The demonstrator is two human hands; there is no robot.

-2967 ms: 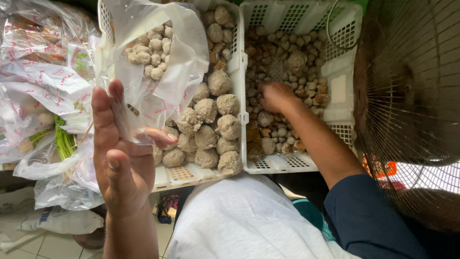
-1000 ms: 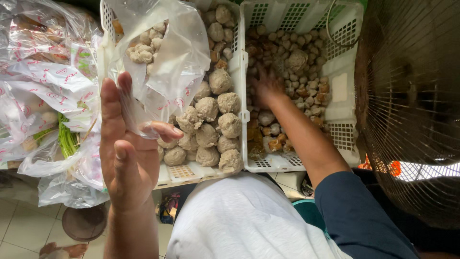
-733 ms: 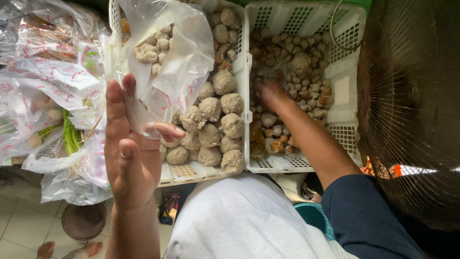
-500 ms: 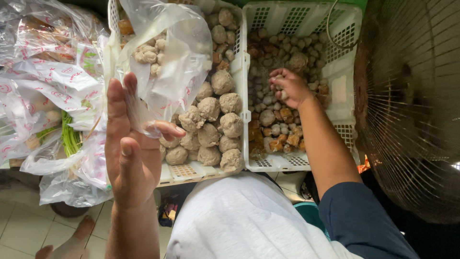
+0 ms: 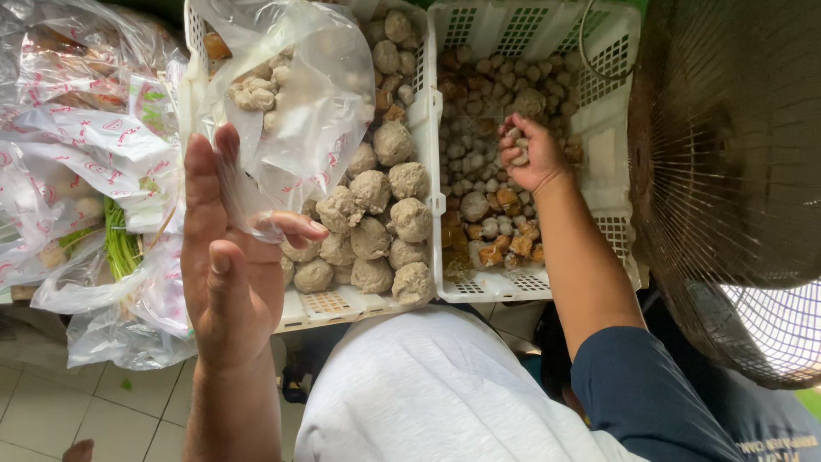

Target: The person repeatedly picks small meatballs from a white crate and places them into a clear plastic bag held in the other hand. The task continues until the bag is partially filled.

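My left hand [image 5: 229, 265] is raised with the palm up and pinches the edge of a clear plastic bag [image 5: 295, 103] between thumb and fingers. The bag holds several small pale meatballs [image 5: 254, 85] and hangs over the left white basket [image 5: 329, 304] of large grey meatballs [image 5: 376, 227]. My right hand [image 5: 532, 154] is in the right white basket [image 5: 611, 64], closed around a few small meatballs, lifted a little above the mix of small pale balls and brown pieces [image 5: 492, 231].
Plastic bags with red print [image 5: 77, 145] and green vegetables [image 5: 120, 248] are piled at the left. A large woven wire basket [image 5: 735, 171] stands at the right. Tiled floor [image 5: 51, 402] shows below. My white apron [image 5: 428, 393] fills the foreground.
My right hand has dug into the small meatballs, closed on a few and lifted up. The left hand keeps holding the bag in about the same place.
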